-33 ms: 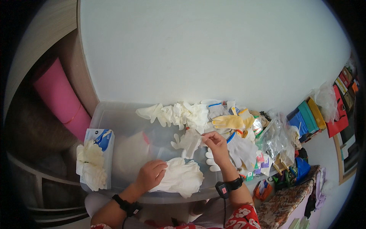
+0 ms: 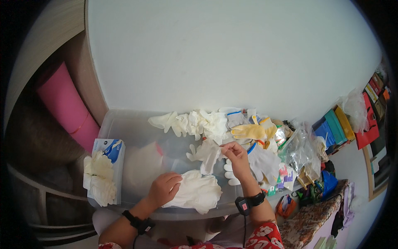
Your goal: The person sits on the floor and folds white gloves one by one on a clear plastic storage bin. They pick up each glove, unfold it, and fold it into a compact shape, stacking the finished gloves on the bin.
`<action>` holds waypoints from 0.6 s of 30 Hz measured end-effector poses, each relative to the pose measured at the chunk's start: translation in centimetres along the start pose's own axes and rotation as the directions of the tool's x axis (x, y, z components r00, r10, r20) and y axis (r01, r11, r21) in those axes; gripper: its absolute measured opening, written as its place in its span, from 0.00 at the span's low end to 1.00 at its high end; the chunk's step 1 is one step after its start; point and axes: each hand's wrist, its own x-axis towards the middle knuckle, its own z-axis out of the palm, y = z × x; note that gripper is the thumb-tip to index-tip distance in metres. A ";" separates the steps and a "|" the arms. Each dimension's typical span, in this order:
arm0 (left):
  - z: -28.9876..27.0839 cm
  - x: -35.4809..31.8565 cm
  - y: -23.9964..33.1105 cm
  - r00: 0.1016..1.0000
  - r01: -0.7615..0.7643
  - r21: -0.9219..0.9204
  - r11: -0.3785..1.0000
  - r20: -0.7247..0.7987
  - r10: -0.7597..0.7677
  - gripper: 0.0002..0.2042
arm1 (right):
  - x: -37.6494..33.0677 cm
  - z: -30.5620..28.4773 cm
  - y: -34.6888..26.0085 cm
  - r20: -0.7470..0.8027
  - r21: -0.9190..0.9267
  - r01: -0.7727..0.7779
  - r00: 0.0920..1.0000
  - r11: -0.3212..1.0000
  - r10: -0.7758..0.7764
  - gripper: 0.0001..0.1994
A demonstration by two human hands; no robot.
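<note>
My right hand [image 2: 235, 159] pinches the edge of a thin white disposable glove [image 2: 208, 154], lifting it above the lid. That glove's fingers point left and part of it hangs down. Close to the front edge lies a heap of white disposable gloves [image 2: 198, 191]. My left hand [image 2: 164, 189] rests against the heap's left side, fingers loosely stretched and holding nothing visible. Farther back stretches a row of more white disposable gloves [image 2: 205, 123]. At the left, a white and blue glove box [image 2: 118, 168] has white gloves bunched on top.
Everything lies on a translucent plastic bin lid [image 2: 137, 128]. To the right are yellow knit gloves [image 2: 251, 132], a grey-white work glove [image 2: 265, 164] and clear plastic bags [image 2: 300, 143]. A rolled pink mat [image 2: 68, 108] leans at the left. A white wall [image 2: 232, 54] stands behind.
The pinched glove has shifted slightly to the right and hangs a little lower, along with a small movement of my right hand. My left hand stays in place.
</note>
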 end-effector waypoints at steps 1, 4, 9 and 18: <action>-0.2 0.1 0.1 1.000 0.007 -0.023 1.000 0.003 -0.007 0.10 | 0.0 -0.8 0.5 0.049 0.001 0.000 0.999 1.000 0.000 0.01; -0.2 0.0 0.6 0.998 0.068 -0.070 0.995 -0.014 -0.069 0.11 | -0.7 -0.3 -0.2 0.112 0.307 -0.108 0.991 0.945 0.077 0.03; -0.5 -0.7 1.0 0.961 0.274 -0.248 0.929 0.092 -0.259 0.15 | -2.2 0.7 -0.2 0.317 0.452 -0.260 0.941 0.854 0.119 0.04; 0.6 -1.0 1.0 0.754 0.597 -0.799 0.069 0.530 -0.387 0.19 | -3.9 2.5 0.7 0.623 0.375 -0.432 0.773 0.820 0.122 0.04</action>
